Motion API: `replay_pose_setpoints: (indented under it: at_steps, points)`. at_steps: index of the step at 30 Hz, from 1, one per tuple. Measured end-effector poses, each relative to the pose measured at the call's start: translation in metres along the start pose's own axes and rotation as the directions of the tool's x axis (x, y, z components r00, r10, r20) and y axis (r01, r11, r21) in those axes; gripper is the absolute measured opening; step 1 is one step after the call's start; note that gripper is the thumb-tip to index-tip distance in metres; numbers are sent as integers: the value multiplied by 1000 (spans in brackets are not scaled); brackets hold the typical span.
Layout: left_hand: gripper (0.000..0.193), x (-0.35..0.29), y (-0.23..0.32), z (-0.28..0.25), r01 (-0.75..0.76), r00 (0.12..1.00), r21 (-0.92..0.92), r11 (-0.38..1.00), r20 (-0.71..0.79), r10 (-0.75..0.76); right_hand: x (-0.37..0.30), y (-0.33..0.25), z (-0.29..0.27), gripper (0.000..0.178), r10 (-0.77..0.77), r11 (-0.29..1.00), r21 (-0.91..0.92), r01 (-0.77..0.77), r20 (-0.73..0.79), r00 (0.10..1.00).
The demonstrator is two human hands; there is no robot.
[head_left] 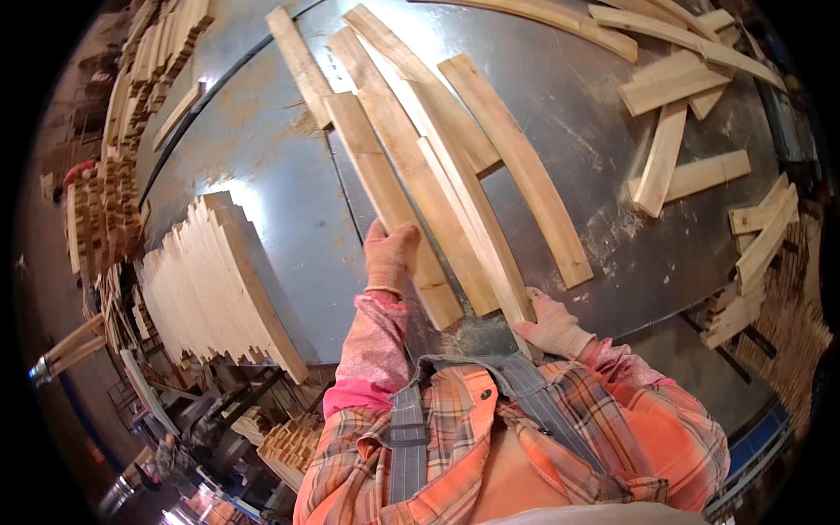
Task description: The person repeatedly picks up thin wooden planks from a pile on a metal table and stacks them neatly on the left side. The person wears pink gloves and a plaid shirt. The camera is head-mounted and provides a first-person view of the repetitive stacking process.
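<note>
Several pale wooden boards lie side by side on the metal table, pointing away from me. My left hand [391, 255], in a light work glove, grips the left edge of one wooden board [372, 166], thumb on top and fingers out of sight along its side. At the near end of a narrower wooden strip [479, 229], my right hand [554, 325], also gloved, has its thumb and fingers closed on it. A middle board [433, 206] lies between the two held pieces. Just right of them rests a separate board [523, 175], touched by neither hand.
A neat row of boards [219, 280] stands packed at the left of the metal table [302, 262]. Crossed loose boards [669, 87] lie at the far right, and more pieces [761, 236] at the right edge. Tall wood stacks [105, 210] stand beyond the left side.
</note>
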State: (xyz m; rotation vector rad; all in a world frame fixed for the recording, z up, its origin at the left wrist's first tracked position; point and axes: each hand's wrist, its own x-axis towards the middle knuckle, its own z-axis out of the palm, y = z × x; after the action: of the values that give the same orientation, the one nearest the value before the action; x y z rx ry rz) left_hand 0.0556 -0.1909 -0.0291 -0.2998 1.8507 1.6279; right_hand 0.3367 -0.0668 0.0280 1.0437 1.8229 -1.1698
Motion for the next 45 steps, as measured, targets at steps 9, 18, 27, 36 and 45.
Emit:
replay_pose_setpoints:
  at_steps: [9,18,27,36,45]
  points:
    - [30,-7,-4,-9,399,909,-324,858,263,-323,22,-4,6,75,-242,931,280,236,-14,970]
    - [29,-54,-12,-18,197,955,66,978,213,-207,17,7,0,46,-336,899,290,327,-18,942]
    - [29,-84,-4,-12,-81,991,54,995,106,75,6,-58,27,60,-272,958,65,279,-94,958]
    - [40,-48,12,-189,-165,984,611,774,46,173,19,-185,125,62,-408,909,-69,412,65,911]
    - [125,-30,-1,-185,-35,948,797,603,-165,273,39,-238,105,61,-314,880,-387,276,-36,949]
